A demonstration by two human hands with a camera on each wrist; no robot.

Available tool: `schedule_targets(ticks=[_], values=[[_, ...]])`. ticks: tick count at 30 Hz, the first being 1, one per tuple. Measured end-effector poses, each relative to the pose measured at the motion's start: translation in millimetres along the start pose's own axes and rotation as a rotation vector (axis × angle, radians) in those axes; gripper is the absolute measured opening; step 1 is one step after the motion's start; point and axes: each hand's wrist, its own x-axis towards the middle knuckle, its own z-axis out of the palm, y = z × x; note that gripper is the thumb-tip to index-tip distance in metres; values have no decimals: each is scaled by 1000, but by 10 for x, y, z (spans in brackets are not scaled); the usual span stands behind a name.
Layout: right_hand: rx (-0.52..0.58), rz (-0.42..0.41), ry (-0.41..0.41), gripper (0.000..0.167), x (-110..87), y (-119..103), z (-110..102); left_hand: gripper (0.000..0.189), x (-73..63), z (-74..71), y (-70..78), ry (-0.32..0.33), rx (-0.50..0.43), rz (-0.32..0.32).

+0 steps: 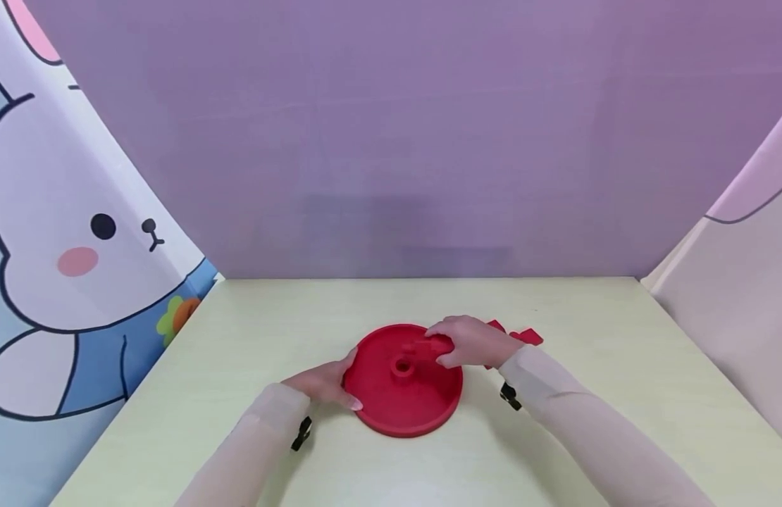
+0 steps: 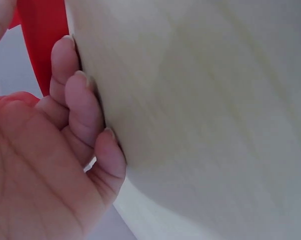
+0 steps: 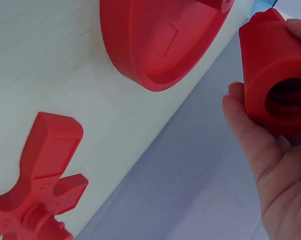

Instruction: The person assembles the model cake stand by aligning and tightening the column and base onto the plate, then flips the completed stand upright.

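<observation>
A shallow red round dish (image 1: 391, 412) with a raised rim and a ring-shaped socket at its centre lies on the table. My left hand (image 1: 323, 384) grips its left rim, thumb at the near side; in the left wrist view the curled fingers (image 2: 83, 102) rest close to the tabletop. My right hand (image 1: 476, 341) holds a hollow red tapered tube (image 3: 260, 60) over the dish's right part, beside the socket. The tube's round opening faces the right wrist camera, and its narrower end has an angular edge. In the head view, the tube blends with the red dish behind it.
A red branched piece (image 3: 50, 145) with flat arms and a toothed stub lies on the table right of the dish, partly hidden behind my right wrist in the head view. A purple wall (image 1: 391, 141) rises at the table's back; a cartoon-printed panel (image 1: 80, 211) stands left.
</observation>
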Motion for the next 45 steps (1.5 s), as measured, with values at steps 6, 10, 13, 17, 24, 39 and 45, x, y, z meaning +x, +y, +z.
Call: schedule_targets(ticks=[6, 10, 13, 17, 24, 39, 45], values=[[17, 9, -33, 42, 42, -95, -13, 111, -11, -29, 27, -38, -27, 22], [-17, 30, -57, 43, 97, -143, -4, 111, -1, -38, 10, -43, -41, 24], [-39, 40, -74, 45, 135, -160, 9, 112, 8, -29, -10, -38, -43, 2], [-56, 59, -94, 48, 172, -173, 24, 112, 17, -19, -34, -28, -22, -32], [-128, 72, -109, 52, 191, -221, 46, 113, 9, -4, -38, -22, -21, -48], [-31, 140, -89, 46, 249, -296, 43, 111, -50, -26, 4, -33, -35, -17], [-19, 97, -68, 39, 280, -323, 33, 111, -51, -32, 13, -22, -19, -32]])
